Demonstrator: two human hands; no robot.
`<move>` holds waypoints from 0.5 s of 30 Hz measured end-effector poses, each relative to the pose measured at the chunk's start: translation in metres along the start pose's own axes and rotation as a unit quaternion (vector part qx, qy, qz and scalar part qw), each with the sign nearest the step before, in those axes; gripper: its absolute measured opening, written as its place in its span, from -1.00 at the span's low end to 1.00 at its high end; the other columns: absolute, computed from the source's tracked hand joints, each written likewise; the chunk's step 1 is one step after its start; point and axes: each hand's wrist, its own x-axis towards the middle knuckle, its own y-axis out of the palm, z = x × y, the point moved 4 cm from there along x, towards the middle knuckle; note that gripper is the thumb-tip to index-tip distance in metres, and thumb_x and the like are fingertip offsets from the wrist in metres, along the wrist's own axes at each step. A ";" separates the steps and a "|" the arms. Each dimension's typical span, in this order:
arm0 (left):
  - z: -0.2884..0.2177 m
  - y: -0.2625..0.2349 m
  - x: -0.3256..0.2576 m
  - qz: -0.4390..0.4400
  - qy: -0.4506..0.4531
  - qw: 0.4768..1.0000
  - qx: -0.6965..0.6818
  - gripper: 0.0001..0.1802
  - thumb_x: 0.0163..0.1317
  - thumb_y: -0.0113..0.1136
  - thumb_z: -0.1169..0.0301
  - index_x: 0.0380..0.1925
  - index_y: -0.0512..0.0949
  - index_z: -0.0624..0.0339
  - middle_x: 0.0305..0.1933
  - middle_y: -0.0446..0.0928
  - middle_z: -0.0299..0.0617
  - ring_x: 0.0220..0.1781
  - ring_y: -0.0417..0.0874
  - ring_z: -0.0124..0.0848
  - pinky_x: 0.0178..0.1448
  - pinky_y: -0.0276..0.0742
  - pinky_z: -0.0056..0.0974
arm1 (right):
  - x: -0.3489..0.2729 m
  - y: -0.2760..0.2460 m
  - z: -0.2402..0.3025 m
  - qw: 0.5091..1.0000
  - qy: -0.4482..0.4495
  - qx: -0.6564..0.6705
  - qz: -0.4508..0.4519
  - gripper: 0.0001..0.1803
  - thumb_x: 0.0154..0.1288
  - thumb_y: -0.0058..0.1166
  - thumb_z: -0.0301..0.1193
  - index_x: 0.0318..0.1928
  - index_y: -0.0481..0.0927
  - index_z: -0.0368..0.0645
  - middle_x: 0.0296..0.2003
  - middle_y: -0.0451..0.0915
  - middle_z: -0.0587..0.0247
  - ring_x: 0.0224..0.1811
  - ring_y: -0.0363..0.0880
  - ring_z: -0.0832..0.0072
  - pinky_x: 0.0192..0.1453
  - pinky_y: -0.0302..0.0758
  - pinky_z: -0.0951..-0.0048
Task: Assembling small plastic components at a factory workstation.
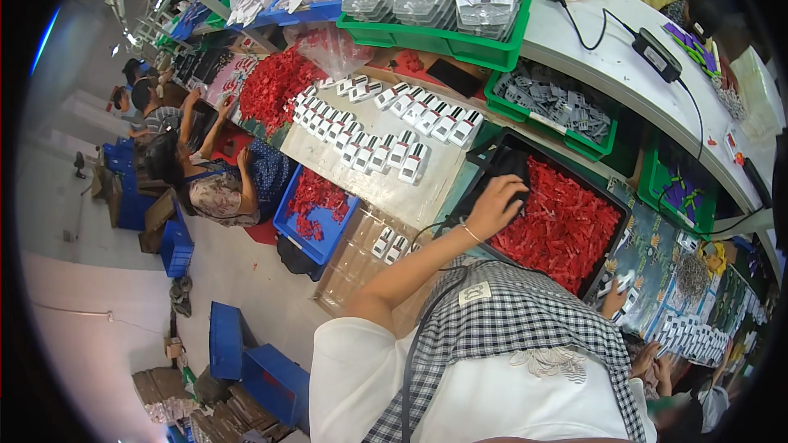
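My left hand (495, 207) reaches over the left edge of a black tray (603, 267) filled with small red plastic pieces (558, 217). Its fingers curl against a dark black item (502, 162) at that edge, whose kind I cannot make out. Mostly hidden beyond my checked apron, my right hand (614, 300) shows at the tray's right side, close to small white-and-black plastic units (630, 285). Whether it grips one is unclear. More such white-and-black units (361, 148) stand in rows on the pale board to the left.
Green bins (566, 127) with grey parts stand behind the tray, below a white shelf (607, 33). A blue bin (316, 256) with red pieces is at left. Co-workers sit left (226, 189); another person's hands (646, 358) work at right. A black cable runs beside my left arm.
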 end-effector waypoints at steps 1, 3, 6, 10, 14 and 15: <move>-0.011 0.009 0.000 0.016 0.020 1.000 -0.009 -0.68 0.05 0.17 0.50 -0.13 0.45 0.15 0.02 0.38 -0.07 0.10 0.37 -0.09 0.18 0.31 -0.14 | -0.010 0.003 0.036 0.997 -0.026 0.077 0.015 -0.57 0.19 0.12 -0.27 -0.07 0.48 -0.39 -0.34 0.57 0.17 -0.35 0.50 0.41 -0.24 0.40 0.39; -0.034 0.030 0.002 0.052 0.071 0.995 -0.040 -0.66 0.02 0.20 0.49 -0.14 0.45 0.16 0.02 0.37 -0.07 0.09 0.37 -0.09 0.17 0.32 -0.15 | -0.027 0.000 0.095 0.989 0.038 0.125 0.076 -0.67 0.23 0.08 -0.26 -0.17 0.51 -0.31 -0.42 0.51 0.32 -0.42 0.43 0.56 -0.33 0.36 0.50; -0.088 0.060 0.013 0.149 0.226 0.962 -0.035 -0.51 -0.08 0.29 0.43 -0.08 0.42 0.17 0.07 0.35 -0.04 0.16 0.34 -0.08 0.25 0.27 -0.07 | -0.061 0.015 0.173 0.929 -0.011 0.193 0.317 -0.72 0.28 0.01 -0.25 -0.20 0.53 -0.24 -0.40 0.48 0.41 -0.42 0.39 0.67 -0.33 0.32 0.60; -0.111 0.102 -0.003 0.228 0.390 0.890 0.060 -0.48 -0.08 0.22 0.38 -0.03 0.41 0.22 0.05 0.39 -0.08 0.16 0.35 -0.18 0.31 0.22 -0.07 | -0.118 0.049 0.223 0.814 -0.001 0.226 0.535 -0.74 0.14 0.09 -0.42 -0.15 0.54 -0.26 -0.26 0.56 0.31 -0.21 0.51 0.55 -0.17 0.40 0.55; -0.082 0.106 -0.003 0.278 0.256 0.923 0.074 -0.71 -0.01 0.08 0.37 -0.20 0.47 0.08 -0.33 0.45 -0.29 -0.16 0.50 -0.30 -0.07 0.45 -0.19 | -0.135 0.064 0.229 0.753 0.110 0.270 0.590 -0.68 0.22 0.04 -0.41 -0.03 0.49 -0.30 -0.22 0.56 0.24 -0.18 0.53 0.48 -0.13 0.48 0.49; -0.069 0.100 -0.007 0.252 0.217 0.940 0.072 -0.77 0.02 0.10 0.36 -0.26 0.49 0.07 -0.34 0.49 -0.20 -0.21 0.53 -0.25 -0.18 0.48 -0.18 | -0.145 0.059 0.246 0.741 0.193 0.323 0.556 -0.67 0.26 0.01 -0.38 -0.01 0.48 -0.30 -0.20 0.57 0.22 -0.19 0.54 0.46 -0.15 0.51 0.48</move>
